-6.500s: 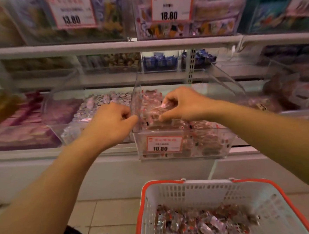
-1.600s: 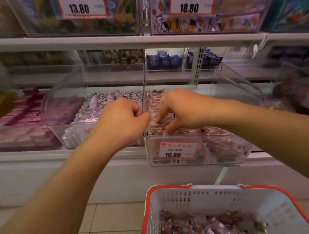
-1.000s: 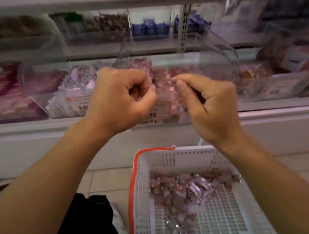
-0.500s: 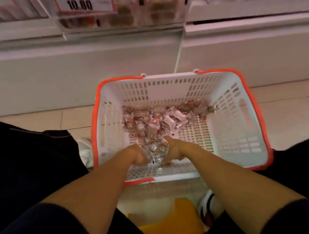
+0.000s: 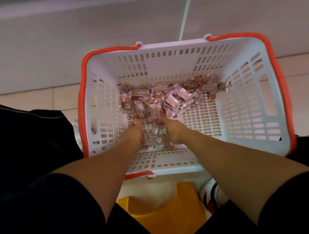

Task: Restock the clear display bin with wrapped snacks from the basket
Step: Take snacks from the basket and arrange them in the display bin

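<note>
A white plastic basket (image 5: 164, 61) with orange rim and handles stands on the floor right below me. Several clear-wrapped brown snacks (image 5: 159, 98) lie heaped on its slotted bottom, mostly toward the far left. Both my hands reach down into its near part. My left hand (image 5: 135, 134) and my right hand (image 5: 173, 132) lie side by side with fingers stretched forward into the heap. They press a small bunch of wrapped snacks (image 5: 155, 131) between them. The clear display bin is out of view.
The white base panel of the shelving (image 5: 89, 30) rises just behind the basket. A yellow stool (image 5: 162, 207) sits under me, a white shoe (image 5: 212, 191) beside it. Dark clothing (image 5: 23, 135) fills the left, and tiled floor (image 5: 294, 81) lies to the right.
My hands left the display bin, dropped into the basket and closed in on a bunch of snacks. The view has tilted further down, so the bin has gone out of sight.
</note>
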`<state>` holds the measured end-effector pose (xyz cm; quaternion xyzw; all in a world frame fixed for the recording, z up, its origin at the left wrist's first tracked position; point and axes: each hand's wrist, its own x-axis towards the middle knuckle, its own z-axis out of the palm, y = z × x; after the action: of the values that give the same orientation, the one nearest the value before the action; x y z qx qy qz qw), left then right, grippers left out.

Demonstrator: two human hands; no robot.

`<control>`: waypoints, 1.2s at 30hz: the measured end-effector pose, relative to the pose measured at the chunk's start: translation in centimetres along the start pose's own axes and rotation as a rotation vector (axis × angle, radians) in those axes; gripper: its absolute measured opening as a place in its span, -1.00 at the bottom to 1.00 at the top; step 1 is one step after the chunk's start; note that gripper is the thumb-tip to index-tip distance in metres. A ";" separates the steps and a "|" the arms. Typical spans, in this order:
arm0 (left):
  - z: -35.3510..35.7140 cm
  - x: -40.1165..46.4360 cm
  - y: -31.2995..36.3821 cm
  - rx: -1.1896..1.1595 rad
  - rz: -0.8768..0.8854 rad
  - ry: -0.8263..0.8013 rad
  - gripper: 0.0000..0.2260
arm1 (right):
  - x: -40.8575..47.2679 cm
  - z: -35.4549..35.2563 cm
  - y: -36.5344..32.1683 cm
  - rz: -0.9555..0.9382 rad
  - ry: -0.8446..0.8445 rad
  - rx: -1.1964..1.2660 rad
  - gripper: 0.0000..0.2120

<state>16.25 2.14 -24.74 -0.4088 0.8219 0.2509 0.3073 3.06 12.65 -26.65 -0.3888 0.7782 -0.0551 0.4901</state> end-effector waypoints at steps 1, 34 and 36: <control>0.2 0.0 0.0 -0.015 0.003 0.007 -0.35 | 0.0 0.1 0.0 -0.028 -0.013 -0.003 -0.29; -0.4 1.4 -1.3 0.392 0.077 -0.275 -0.64 | -0.2 -1.0 0.6 0.194 -0.418 -0.057 -0.64; -0.3 1.7 -1.4 0.406 0.103 -0.331 -0.66 | -0.1 -0.8 0.9 0.198 -0.352 -0.052 -0.75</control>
<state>16.50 0.30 -25.93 -0.2498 0.8136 0.1595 0.5002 1.93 13.15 -26.59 -0.3266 0.7162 0.0825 0.6112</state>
